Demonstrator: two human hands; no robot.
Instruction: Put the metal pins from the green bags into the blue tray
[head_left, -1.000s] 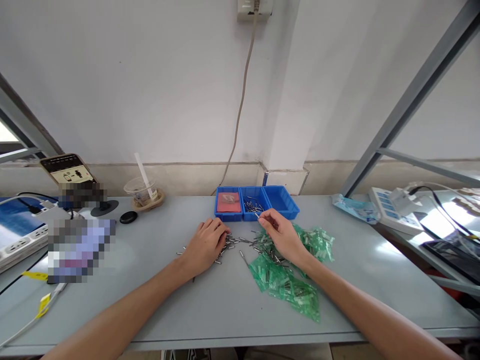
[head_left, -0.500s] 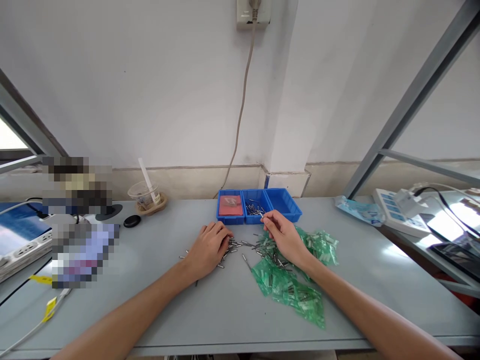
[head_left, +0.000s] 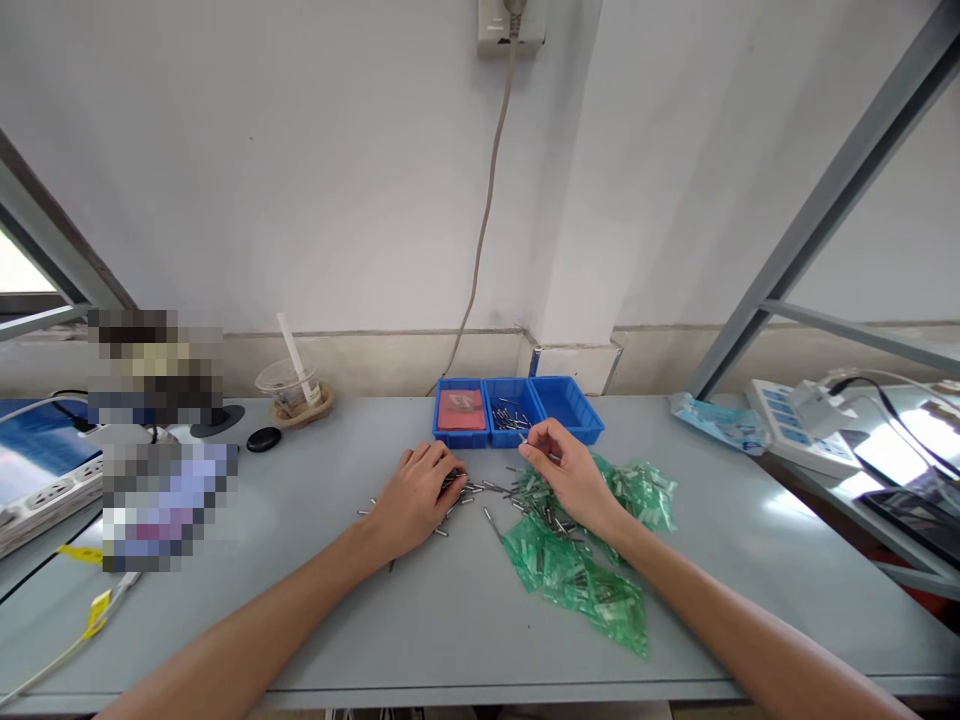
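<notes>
My left hand rests palm down over a heap of small metal pins, its fingers curled and mostly hiding what lies beneath. My right hand pinches a small metal pin between thumb and forefinger, just in front of the blue trays. The middle blue tray holds many loose pins. In the left blue tray lies a pink piece with a small clear bag. The right blue tray shows a bare bottom. Green plastic bags lie beneath and in front of my right hand, with pins among them.
A plastic cup with a straw stands at the back left, near a round black object. Power strips lie at both sides. A blue packet is at the back right. A cable hangs down the wall.
My right hand has turned slightly at the fingertips, and the pin in them now shows less. My left hand has barely moved.
</notes>
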